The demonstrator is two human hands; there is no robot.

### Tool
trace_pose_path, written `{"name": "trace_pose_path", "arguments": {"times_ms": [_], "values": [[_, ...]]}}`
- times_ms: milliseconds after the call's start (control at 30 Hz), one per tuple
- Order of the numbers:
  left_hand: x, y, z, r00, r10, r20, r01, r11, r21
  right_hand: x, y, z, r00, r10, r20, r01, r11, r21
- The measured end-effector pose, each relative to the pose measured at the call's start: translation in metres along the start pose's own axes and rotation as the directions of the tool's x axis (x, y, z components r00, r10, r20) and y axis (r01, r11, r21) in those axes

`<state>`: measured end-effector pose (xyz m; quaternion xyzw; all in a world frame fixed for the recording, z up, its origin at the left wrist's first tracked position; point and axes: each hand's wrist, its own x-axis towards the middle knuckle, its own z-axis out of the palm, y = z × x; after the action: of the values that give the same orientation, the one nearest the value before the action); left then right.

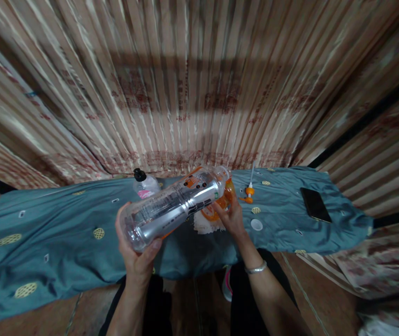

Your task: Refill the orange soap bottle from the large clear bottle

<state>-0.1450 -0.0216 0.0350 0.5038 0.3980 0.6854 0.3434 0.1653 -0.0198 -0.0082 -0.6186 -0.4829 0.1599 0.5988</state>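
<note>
A large clear plastic bottle [171, 205] with a silver and orange label lies slanted in the air, its neck up and to the right. My left hand [138, 252] is wrapped round its wide base. Beneath the neck, my right hand [232, 217] closes around a see-through orange bottle [228, 192], partly hidden by the large one. Whether the two bottle mouths touch I cannot tell. A white cloth [208, 227] with a frayed edge lies under the orange bottle. To the right lies an orange pump head [249, 192] with a clear tube.
Behind the large bottle stands a small clear bottle [147, 185] with a black top. A round whitish lid [256, 225] and a black phone [314, 204] lie right on the teal cloth-covered surface [80, 219]. A patterned curtain [192, 84] hangs close behind.
</note>
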Motion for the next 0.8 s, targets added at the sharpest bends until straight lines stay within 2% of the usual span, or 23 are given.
{"name": "trace_pose_path", "arguments": {"times_ms": [233,367,800], "values": [[0.0007,0.0001,0.0006,1.0,-0.01,0.016,0.011,0.999,-0.033,0.0004,0.0024,0.0,1.0,-0.008,0.011,0.008,1.0,-0.009],[0.0008,-0.0028,0.0004,1.0,-0.002,-0.013,0.002,0.998,-0.055,0.0006,0.0024,-0.0001,1.0,-0.011,0.009,0.011,1.0,-0.002],[0.0002,-0.0012,-0.0003,1.0,-0.001,0.014,0.001,1.0,-0.017,0.0006,0.0001,0.0006,1.0,-0.017,0.004,0.017,1.0,0.008]]}}
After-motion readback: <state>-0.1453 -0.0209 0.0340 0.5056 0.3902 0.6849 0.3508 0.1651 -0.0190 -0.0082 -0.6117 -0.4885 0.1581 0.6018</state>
